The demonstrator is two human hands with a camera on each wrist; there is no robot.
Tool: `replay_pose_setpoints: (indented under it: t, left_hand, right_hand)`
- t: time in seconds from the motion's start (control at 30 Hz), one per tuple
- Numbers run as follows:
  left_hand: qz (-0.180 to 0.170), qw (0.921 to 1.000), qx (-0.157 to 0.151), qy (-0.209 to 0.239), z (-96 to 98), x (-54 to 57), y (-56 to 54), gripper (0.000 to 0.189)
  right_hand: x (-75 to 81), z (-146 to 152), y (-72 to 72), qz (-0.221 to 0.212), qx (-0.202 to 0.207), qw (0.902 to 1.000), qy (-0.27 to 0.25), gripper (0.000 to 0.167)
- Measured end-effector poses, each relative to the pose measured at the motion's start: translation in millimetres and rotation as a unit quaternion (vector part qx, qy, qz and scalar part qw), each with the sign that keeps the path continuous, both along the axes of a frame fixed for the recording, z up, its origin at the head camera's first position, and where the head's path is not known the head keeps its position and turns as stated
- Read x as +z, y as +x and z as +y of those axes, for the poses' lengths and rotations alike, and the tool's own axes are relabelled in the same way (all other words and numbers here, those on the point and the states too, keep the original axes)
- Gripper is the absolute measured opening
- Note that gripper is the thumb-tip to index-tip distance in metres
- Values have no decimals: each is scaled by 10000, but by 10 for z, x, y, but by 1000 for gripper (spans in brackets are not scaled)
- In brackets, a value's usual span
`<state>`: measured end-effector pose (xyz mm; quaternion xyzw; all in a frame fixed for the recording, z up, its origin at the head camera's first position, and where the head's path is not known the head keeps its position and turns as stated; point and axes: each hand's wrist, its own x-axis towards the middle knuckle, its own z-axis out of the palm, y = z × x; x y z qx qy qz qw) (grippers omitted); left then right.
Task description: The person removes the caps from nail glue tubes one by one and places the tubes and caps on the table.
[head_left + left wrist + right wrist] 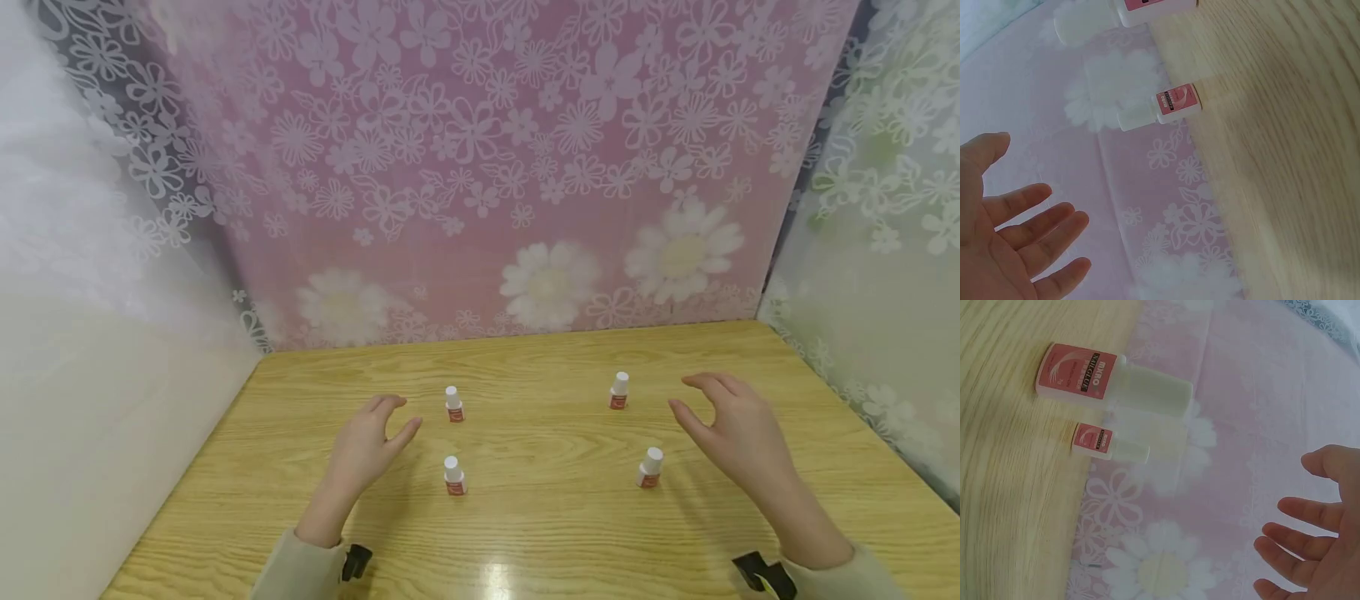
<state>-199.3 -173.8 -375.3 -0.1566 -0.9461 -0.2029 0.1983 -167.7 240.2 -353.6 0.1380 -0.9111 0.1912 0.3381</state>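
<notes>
Left grip [366, 442], right grip [738, 429]: both mine, both spread, empty. On counter [540, 467]: two glue bottles [455, 478] lower centre of frame, two more bottles [649, 469] lower right. Best pinched squarely, neighbours untouched.

Near right bottle [650, 467], towards the front edge of the table [555, 521]: red label [1077, 370], brand "MXRO" in white; "NAILGLUE" on black band; finer lines illegible.
Far right bottle [618, 390], towards the back edge: like label in red, black band; lettering too small to read surely.
Far left bottle [454, 404], towards the back edge: same, lettering blurred.
Near left bottle [454, 477]: red label, lettering illegible.
</notes>
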Motion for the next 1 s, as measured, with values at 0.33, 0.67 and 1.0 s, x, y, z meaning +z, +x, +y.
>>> replay_pose_setpoints:
  t: [0.33, 0.67, 1.0]
  left_hand:
    - [-664, 9900, -259, 1214, -25, 0, -169, 45]
    - [-1367, 9572, -582, 2486, -9, -31, -385, 44]
    - [-2336, 9028, -524, 3572, 8, -167, -596, 43]
  right_hand:
    - [18, -155, -144, -382, 356, 9968, -603, 29]
    - [25, -429, -368, -1064, 867, 9817, -1321, 31]
    - [18, -820, -550, -1668, 1398, 9557, -1980, 31]
